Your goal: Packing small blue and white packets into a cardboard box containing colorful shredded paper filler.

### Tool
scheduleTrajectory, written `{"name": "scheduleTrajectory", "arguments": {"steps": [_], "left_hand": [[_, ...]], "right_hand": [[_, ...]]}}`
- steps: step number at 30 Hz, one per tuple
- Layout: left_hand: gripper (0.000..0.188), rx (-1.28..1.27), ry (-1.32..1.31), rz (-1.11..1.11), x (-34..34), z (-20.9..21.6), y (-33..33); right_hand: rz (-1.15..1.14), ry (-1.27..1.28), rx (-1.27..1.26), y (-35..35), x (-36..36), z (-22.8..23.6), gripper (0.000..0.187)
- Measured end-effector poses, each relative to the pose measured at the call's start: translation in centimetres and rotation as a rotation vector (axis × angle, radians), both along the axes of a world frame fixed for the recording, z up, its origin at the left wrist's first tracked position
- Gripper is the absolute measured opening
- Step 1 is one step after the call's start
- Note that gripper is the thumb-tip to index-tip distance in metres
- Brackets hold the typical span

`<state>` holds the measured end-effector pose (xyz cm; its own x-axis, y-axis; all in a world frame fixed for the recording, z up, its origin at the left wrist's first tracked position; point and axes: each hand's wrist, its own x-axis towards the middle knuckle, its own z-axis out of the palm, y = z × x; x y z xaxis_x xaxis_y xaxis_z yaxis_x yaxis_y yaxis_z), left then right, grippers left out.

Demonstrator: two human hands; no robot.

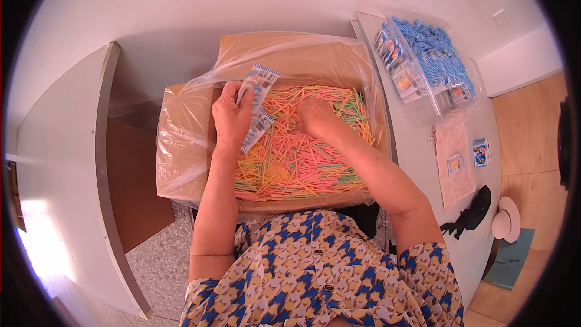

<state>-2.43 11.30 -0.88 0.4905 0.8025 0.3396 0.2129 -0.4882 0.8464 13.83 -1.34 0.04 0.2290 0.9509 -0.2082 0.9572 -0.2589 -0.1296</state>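
Note:
My left hand [232, 115] pinches small flat printed packets, clear with blue striped ends. One packet [262, 80] sticks up past the fingertips, and another packet [258, 128] hangs below beside the wrist. Thin pastel sticks [296, 166] in pink, yellow, orange and green fill a large cardboard box [189, 102] in front of me. My right hand [317, 120] reaches into the sticks near the box's middle, its fingers curled downward. The fingertips are partly hidden, so what lies in them does not show.
Clear plastic [181, 163] lines the box. On the right table [417, 139] stand a clear tub [433, 100] of blue-striped packets, a pink cloth [454, 188] with a packet [455, 163], a small blue-white pack [482, 152] and a black object [475, 212]. A grey panel [66, 145] stands left.

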Motion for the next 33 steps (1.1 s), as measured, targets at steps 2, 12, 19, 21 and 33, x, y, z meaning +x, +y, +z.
{"name": "scheduleTrajectory", "arguments": {"steps": [2, 12, 19, 21, 33], "left_hand": [[0.007, -0.436, -0.261, -0.108, 0.3, 0.9, -0.4], [0.014, -0.969, -0.487, -0.441, 0.2, 1.1, -0.3], [0.016, -0.972, -0.26, -0.461, 0.8, 1.1, -0.8], [0.017, -0.947, -0.24, -0.496, 0.9, 1.2, -1.3], [0.018, -0.671, -0.169, -0.545, 2.1, -1.1, -3.2]], "right_hand": [[-0.087, 0.047, -0.076, 0.2, 0.7, -0.8, 0.025], [0.049, 0.064, -0.051, -1.0, 2.3, 0.2, 0.017], [-0.353, 0.843, 0.078, -4.5, 5.5, 1.3, 0.019], [-0.454, 1.014, 0.142, -5.5, 5.7, 1.6, 0.017], [-0.485, 1.408, 0.492, -7.7, 4.8, 4.9, 0.01]]}}
